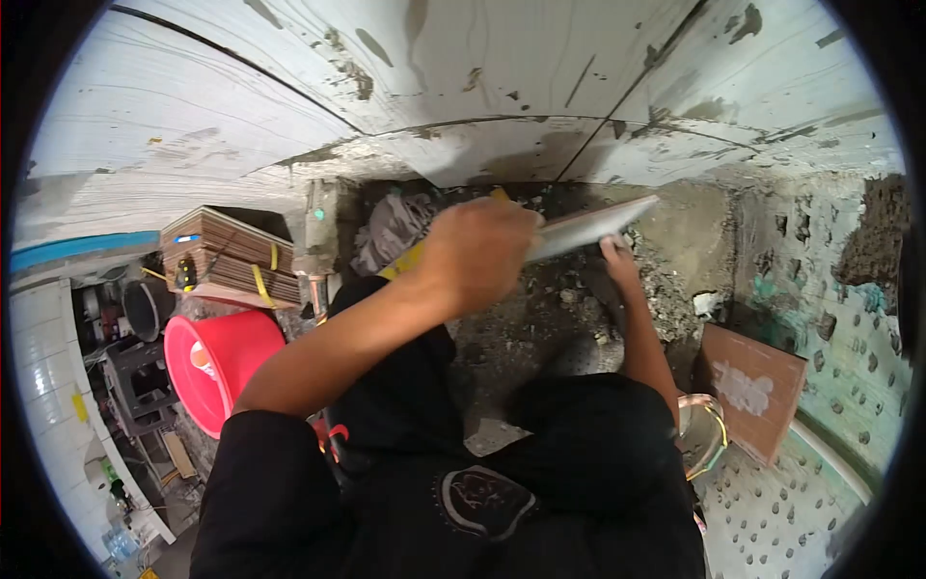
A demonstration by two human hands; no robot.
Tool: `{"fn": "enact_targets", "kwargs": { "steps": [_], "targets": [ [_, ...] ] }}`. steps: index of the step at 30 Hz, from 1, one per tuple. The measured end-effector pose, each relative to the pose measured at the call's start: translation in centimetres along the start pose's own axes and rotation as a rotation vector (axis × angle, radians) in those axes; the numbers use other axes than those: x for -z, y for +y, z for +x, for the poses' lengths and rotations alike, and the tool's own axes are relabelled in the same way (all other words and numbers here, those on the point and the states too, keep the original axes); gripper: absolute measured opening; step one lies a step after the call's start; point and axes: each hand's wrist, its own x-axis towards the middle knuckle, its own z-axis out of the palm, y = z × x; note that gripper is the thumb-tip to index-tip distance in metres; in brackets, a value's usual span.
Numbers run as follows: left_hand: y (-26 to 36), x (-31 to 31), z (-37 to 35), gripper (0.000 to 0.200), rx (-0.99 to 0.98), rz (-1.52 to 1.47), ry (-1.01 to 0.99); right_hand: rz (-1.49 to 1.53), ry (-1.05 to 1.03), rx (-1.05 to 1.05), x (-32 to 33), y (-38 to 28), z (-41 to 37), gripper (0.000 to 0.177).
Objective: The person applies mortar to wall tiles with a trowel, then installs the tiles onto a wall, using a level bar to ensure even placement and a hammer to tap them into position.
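A pale tile (593, 229) with a brownish edge is held at a slant above the rubble floor, close to the wall. My left hand (477, 253) is closed at the tile's left end, its fingers curled and blurred by motion. Under the tile's right part, my right hand (617, 255) pinches the lower edge. A yellow bar-like thing (405, 261) shows beside and behind my left wrist; most of it is hidden. Crumpled grey cloth or sacking (394, 230) lies just left of that hand.
A stack of tiles (231, 261) with yellow straps stands left, above a red tub (224, 362). A brown tile (750, 391) leans at right, near a bucket (702, 425). Broken mortar (579, 309) covers the floor between my knees and the white tiled wall (482, 87).
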Motion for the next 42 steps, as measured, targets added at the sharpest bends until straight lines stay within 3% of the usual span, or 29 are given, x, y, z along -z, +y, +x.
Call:
{"fn": "enact_targets", "kwargs": {
  "steps": [6, 12, 15, 18, 20, 22, 25, 31, 37, 39, 40, 41, 42],
  "targets": [
    [-1.9, 0.3, 0.0, 0.017, 0.124, 0.026, -0.023, 0.202, -0.091, -0.122, -1.7, 1.3, 2.5, 0.047],
    [-3.1, -1.9, 1.6, 0.018, 0.079, 0.063, 0.058, 0.218, -0.014, -0.205, -1.6, 1.9, 2.4, 0.050],
    [-2.8, -2.6, 3.2, 0.018, 0.107, 0.074, -0.001, 0.168, 0.047, -0.212, -1.4, 3.3, 2.3, 0.053],
    [-3.5, -4.7, 4.2, 0.017, 0.119, 0.099, 0.079, 0.280, 0.085, -0.361, -1.6, 10.6, 3.5, 0.057],
    [-3.6, -4.9, 4.7, 0.018, 0.162, 0.173, 0.072, 0.564, 0.037, -0.398, -1.8, 7.0, 3.1, 0.062],
    [-4.7, -6.2, 4.6, 0.021, 0.105, 0.187, 0.161, 0.470, -0.038, -0.529, -1.4, 1.4, 2.3, 0.070],
    [-4.0, -5.9, 3.9, 0.031, 0.083, 0.263, 0.271, 0.389, -0.064, -0.606, -0.8, 2.1, 2.9, 0.074],
    [-3.8, -5.5, 2.6, 0.047, 0.089, 0.169, 0.250, 0.316, 0.093, -0.608, -1.8, 1.9, 3.2, 0.078],
    [-5.1, -3.7, 0.2, 0.037, -0.101, 0.188, 0.342, 0.320, 0.058, -0.667, -1.7, 0.5, 2.9, 0.079],
    [-6.8, 0.4, -3.1, 0.028, 0.224, 0.164, 0.278, 0.331, -0.056, -0.656, -0.7, 1.4, 3.0, 0.081],
    [-7.4, 3.4, -5.1, 0.020, 0.563, 0.127, 0.274, 0.337, -0.110, -0.650, -0.4, 1.8, 2.9, 0.082],
    [-9.8, 5.1, -8.3, 0.019, 0.571, 0.118, 0.442, 0.331, -0.081, -0.700, -0.5, 1.7, 2.8, 0.085],
    [-12.0, 6.0, -11.5, 0.021, 0.813, 0.224, 0.416, 0.383, -0.047, -0.679, -0.6, 1.5, 2.2, 0.085]
  ]
}}
